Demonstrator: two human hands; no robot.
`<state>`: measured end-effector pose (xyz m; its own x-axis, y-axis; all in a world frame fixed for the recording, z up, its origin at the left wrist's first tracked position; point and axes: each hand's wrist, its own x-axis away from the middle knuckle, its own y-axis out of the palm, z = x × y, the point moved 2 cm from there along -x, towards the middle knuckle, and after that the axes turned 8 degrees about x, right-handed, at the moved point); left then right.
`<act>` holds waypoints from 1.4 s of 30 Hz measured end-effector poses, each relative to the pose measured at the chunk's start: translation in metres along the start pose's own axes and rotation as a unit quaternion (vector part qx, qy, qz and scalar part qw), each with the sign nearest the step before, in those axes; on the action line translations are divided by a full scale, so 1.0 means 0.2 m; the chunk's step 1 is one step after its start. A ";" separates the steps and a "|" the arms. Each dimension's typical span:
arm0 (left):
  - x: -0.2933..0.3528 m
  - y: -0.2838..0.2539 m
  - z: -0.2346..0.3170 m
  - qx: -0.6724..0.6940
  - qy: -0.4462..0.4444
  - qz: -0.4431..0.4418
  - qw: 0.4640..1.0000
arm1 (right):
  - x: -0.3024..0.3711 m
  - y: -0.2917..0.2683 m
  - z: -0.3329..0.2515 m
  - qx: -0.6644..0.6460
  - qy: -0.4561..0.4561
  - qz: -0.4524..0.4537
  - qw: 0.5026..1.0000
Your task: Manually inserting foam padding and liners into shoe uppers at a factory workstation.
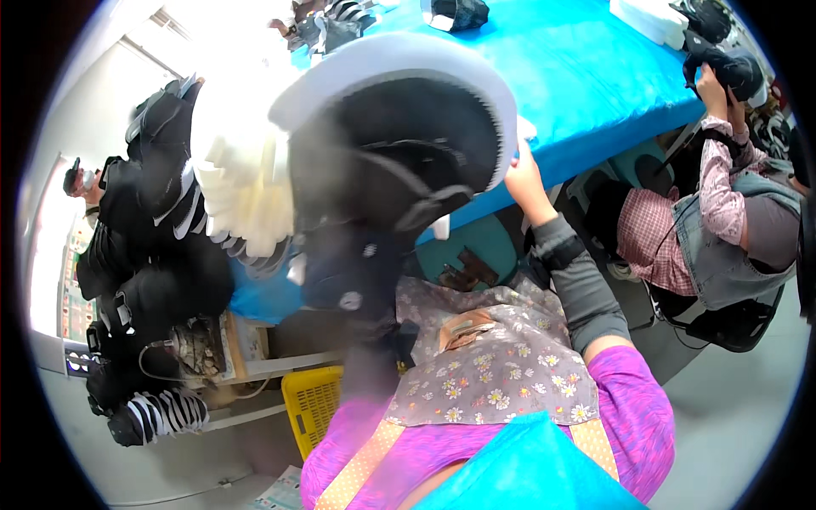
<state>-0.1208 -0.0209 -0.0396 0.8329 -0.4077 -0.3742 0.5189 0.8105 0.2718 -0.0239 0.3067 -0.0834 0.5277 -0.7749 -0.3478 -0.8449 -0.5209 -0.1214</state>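
Observation:
Close in front of me is a black cap (399,127) with a broad pale grey-white brim (382,53). Its hollow inside faces me, and a jagged trimmed edge runs along the inner side of the brim. My right hand (529,183) grips the right end of the brim, with the thumb at its edge and the other fingers partly hidden. The left forearm rises, blurred, from below toward the black fabric. Behind that dark material my left hand is hidden, so its fingers cannot be made out.
A blue-covered table (586,59) spreads ahead. Stacked white curved pieces (246,183) and piled black caps (161,153) stand left. Below is a yellow plastic basket (311,399). At right a seated person in a denim vest (722,246) holds a black cap (722,70).

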 end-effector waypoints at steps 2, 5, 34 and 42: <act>0.05 -0.08 0.03 -0.090 0.043 0.034 0.994 | -0.12 0.07 -0.03 0.032 0.006 0.047 0.998; 0.12 -0.15 0.06 -0.281 0.108 0.046 0.952 | -0.34 0.11 0.07 0.088 -0.064 0.067 0.992; 0.32 -0.39 0.32 -0.181 0.124 0.239 0.946 | -0.47 0.49 -0.38 0.229 -0.249 -0.234 0.911; 0.37 -0.37 0.30 -0.179 0.114 0.246 0.946 | -0.47 0.67 -0.15 0.032 -0.217 -0.234 0.947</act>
<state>-0.0863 -0.1369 -0.0335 0.8725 0.1243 -0.4725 -0.0534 0.9856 0.1606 -0.1845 0.3000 -0.0395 0.7726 -0.2367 -0.5892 -0.5378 -0.7373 -0.4089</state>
